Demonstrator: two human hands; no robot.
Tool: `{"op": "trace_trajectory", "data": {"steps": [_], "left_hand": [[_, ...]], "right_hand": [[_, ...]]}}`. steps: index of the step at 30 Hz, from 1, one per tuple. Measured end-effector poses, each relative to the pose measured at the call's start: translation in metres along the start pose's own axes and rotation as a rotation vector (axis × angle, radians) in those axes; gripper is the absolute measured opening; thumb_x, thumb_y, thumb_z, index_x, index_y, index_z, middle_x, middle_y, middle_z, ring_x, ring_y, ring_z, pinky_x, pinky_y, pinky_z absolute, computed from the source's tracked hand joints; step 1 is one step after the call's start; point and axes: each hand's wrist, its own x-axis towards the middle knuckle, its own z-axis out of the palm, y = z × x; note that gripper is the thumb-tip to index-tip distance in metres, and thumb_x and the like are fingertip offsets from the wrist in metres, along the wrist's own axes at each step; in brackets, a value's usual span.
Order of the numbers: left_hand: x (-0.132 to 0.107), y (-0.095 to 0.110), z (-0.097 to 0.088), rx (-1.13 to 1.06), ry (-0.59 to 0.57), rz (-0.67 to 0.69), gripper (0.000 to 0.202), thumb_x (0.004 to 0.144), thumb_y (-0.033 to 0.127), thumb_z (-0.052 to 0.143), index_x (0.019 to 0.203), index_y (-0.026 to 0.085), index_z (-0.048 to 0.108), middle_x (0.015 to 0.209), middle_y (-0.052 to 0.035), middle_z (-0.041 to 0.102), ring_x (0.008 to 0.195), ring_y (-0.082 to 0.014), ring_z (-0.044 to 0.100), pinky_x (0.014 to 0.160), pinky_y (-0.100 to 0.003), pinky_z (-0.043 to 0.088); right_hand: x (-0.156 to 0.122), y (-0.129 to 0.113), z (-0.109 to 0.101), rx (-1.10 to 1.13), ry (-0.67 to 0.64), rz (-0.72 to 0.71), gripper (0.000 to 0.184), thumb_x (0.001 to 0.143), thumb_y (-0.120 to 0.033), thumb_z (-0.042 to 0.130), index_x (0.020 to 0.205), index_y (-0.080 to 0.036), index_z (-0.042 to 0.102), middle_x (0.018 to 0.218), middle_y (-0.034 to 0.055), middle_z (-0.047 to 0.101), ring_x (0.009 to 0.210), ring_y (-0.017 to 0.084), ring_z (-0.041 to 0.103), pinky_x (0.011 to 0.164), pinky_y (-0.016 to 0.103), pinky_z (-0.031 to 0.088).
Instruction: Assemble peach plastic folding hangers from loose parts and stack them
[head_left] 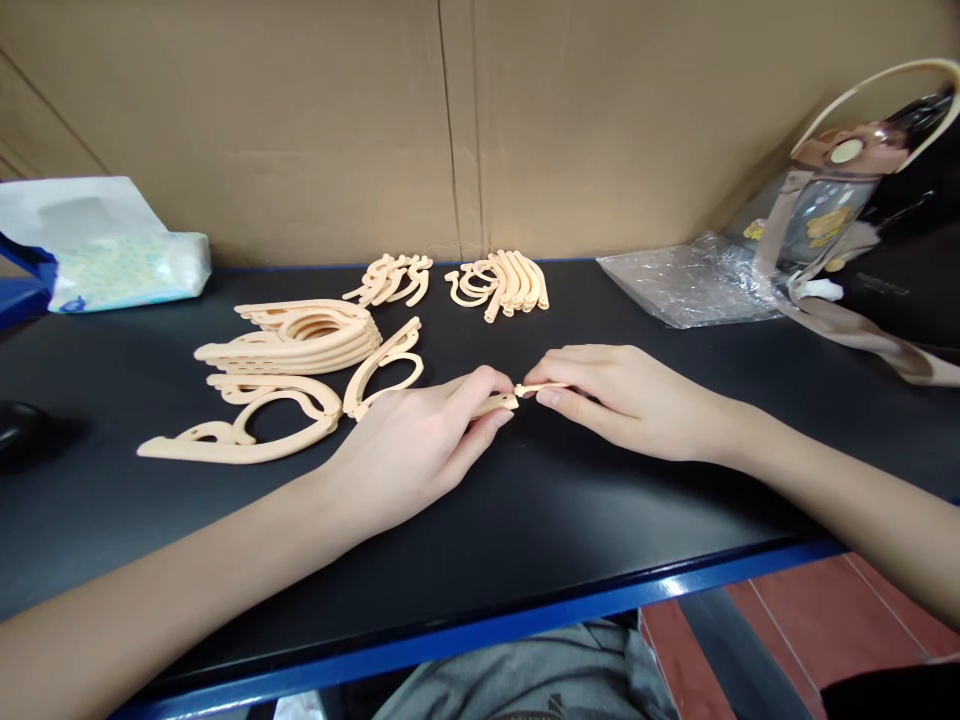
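Note:
Over the middle of the table, my left hand (427,430) pinches a cream plastic hanger arm (495,404), most of it hidden under the fingers. My right hand (615,395) grips a thinner cream hanger piece (544,387) between thumb and fingertips. The ends of the two pieces meet or nearly meet; I cannot tell whether they are joined. Just beyond my left hand lies a cream folding hanger (386,365). Left of it are another folding hanger (247,440) and a stack of them (300,345).
Loose curved pieces (394,278) and a row of arm pieces (517,283) lie at the back. A clear plastic bag (682,285) and a strapped water bottle (840,200) stand right. Tissues (127,265) and a dark mouse (22,435) are left. The table's blue edge (600,600) runs in front.

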Motion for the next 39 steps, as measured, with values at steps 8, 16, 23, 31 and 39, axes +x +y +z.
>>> {"op": "trace_trajectory", "data": {"steps": [8, 16, 23, 31, 39], "left_hand": [[-0.002, -0.004, 0.004, -0.098, -0.004, -0.012, 0.015, 0.101, 0.033, 0.043, 0.109, 0.022, 0.049, 0.092, 0.0025, 0.073, 0.072, -0.0136, 0.07, 0.059, -0.022, 0.048], [0.0, -0.003, 0.003, -0.11, 0.048, 0.006, 0.022, 0.101, 0.032, 0.042, 0.119, 0.02, 0.046, 0.092, 0.0025, 0.074, 0.073, -0.014, 0.071, 0.062, -0.023, 0.05], [-0.003, -0.004, 0.004, -0.107, 0.012, 0.05, 0.017, 0.103, 0.029, 0.039, 0.112, 0.019, 0.049, 0.102, -0.0001, 0.074, 0.079, -0.0144, 0.072, 0.06, -0.021, 0.05], [-0.004, -0.004, 0.004, -0.102, -0.009, 0.1, 0.012, 0.103, 0.026, 0.038, 0.104, 0.02, 0.048, 0.101, 0.0004, 0.074, 0.078, -0.0138, 0.073, 0.058, -0.021, 0.05], [-0.004, -0.003, 0.004, -0.096, -0.039, 0.11, 0.017, 0.104, 0.031, 0.032, 0.101, 0.021, 0.045, 0.102, -0.0009, 0.074, 0.077, -0.0168, 0.074, 0.056, -0.024, 0.051]], "right_hand": [[0.0, -0.008, 0.003, 0.056, -0.003, -0.006, 0.034, 0.105, -0.032, 0.029, 0.098, -0.017, 0.059, 0.088, 0.0042, 0.062, 0.082, 0.018, 0.059, 0.075, 0.029, 0.042], [0.001, -0.002, 0.008, 0.086, 0.013, 0.039, 0.034, 0.106, -0.035, 0.029, 0.092, -0.019, 0.055, 0.085, 0.0022, 0.06, 0.076, 0.016, 0.058, 0.071, 0.028, 0.039], [-0.001, -0.002, 0.016, 0.097, 0.009, -0.009, 0.032, 0.106, -0.032, 0.028, 0.091, -0.018, 0.052, 0.081, 0.0013, 0.057, 0.07, 0.014, 0.055, 0.067, 0.027, 0.038], [-0.004, -0.002, 0.028, -0.187, 0.075, -0.118, 0.035, 0.105, -0.026, 0.026, 0.088, -0.016, 0.054, 0.074, 0.0034, 0.059, 0.061, 0.016, 0.056, 0.056, 0.028, 0.034], [-0.005, -0.005, 0.033, -0.324, 0.145, -0.194, 0.037, 0.106, -0.022, 0.026, 0.086, -0.014, 0.056, 0.072, 0.0036, 0.062, 0.059, 0.015, 0.057, 0.052, 0.027, 0.033]]}}
